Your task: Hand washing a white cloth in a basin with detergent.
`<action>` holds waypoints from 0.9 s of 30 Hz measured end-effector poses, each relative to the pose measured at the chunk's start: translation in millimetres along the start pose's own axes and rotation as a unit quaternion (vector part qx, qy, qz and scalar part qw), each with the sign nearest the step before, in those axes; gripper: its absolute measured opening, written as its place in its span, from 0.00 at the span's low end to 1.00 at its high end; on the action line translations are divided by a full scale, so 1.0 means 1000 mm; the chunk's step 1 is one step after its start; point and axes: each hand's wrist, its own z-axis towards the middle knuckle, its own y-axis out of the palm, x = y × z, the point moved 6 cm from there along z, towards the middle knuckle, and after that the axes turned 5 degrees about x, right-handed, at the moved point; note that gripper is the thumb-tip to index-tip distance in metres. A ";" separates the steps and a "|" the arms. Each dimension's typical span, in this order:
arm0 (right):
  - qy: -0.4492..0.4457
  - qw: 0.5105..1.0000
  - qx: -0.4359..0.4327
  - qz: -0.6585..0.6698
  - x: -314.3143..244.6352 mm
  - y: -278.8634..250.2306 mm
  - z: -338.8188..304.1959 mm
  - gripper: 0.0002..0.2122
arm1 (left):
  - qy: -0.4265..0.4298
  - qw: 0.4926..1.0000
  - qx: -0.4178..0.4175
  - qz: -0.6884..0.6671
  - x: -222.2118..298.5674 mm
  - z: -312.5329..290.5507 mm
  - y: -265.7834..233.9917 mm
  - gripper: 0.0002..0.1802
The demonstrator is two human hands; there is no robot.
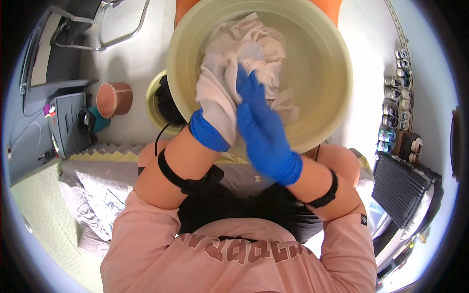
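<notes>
A wet, pale pinkish-white cloth garment (pixel 259 51) lies bunched in a large cream-yellow basin (pixel 325 97) that holds some water. My left hand (pixel 209 132), in a blue glove, is mostly covered by the garment; only the glove's cuff shows, and its fingers are hidden. Across from it, my right hand (pixel 266 134), also blue-gloved, presses its palm side against the cloth over the basin's near side. Its fingers stretch forward, slightly blurred, and are not curled round the cloth.
Left of the basin stands a smaller yellow tub (pixel 154 95) with dark cloth inside. Beyond it are a brown bucket (pixel 115 99) and a metal-framed chair (pixel 100 47). Several shoes (pixel 403 93) line the right wall near a black suitcase (pixel 400 188). Orange supports flank the basin.
</notes>
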 end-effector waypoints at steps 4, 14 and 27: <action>0.056 0.992 0.057 0.101 0.013 -0.017 0.016 0.23 | 0.070 0.994 0.051 0.061 -0.009 -0.002 0.013 0.31; 0.080 0.986 0.058 0.136 -0.007 0.006 0.000 0.22 | 0.037 0.998 -0.045 0.007 -0.012 0.026 -0.055 0.29; 0.126 0.982 0.062 0.130 0.021 -0.013 0.021 0.23 | 0.032 0.999 0.019 -0.038 -0.002 -0.002 0.004 0.31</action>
